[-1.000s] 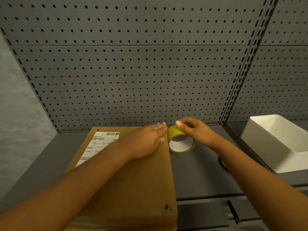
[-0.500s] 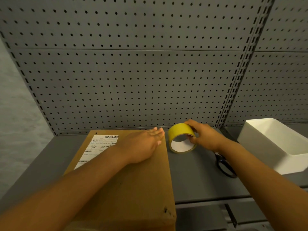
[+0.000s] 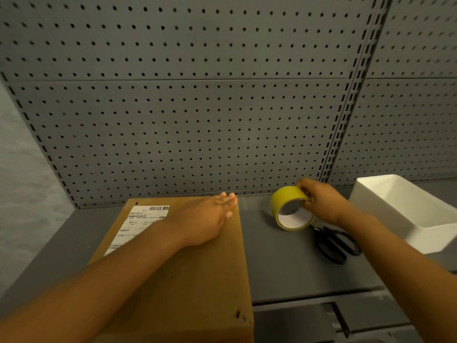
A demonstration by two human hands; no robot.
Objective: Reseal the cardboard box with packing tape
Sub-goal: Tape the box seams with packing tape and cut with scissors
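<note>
Left hand: the left hand [image 3: 205, 219] is lying flat with straight fingers on the far right part of the cardboard box [image 3: 178, 276], pressing its top and gripping nothing
Right hand: the right hand [image 3: 321, 203] is curling round the roll of yellow packing tape [image 3: 290, 207], fingers over its outer band, thumb side hidden; the roll is standing tilted on its edge on the grey surface [image 3: 284, 266], just right of the box and apart from it
Nearby: black scissors [image 3: 333, 245] are lying just beside the roll, toward the person; a white bin [image 3: 405, 211] is standing to the right; a pegboard wall [image 3: 185, 120] is rising behind
Risk: no free tape end is showing, so the hand may be fumbling to find it; a strip pulled one-handed could be folding onto itself; if the flat hand is easing off, the box could be sliding as tape is pressed; the roll could be knocking the scissors
Writing: a white shipping label [image 3: 138, 224] with a barcode is sitting on the box top; its print is too small to read; no brand is showing on the tape
</note>
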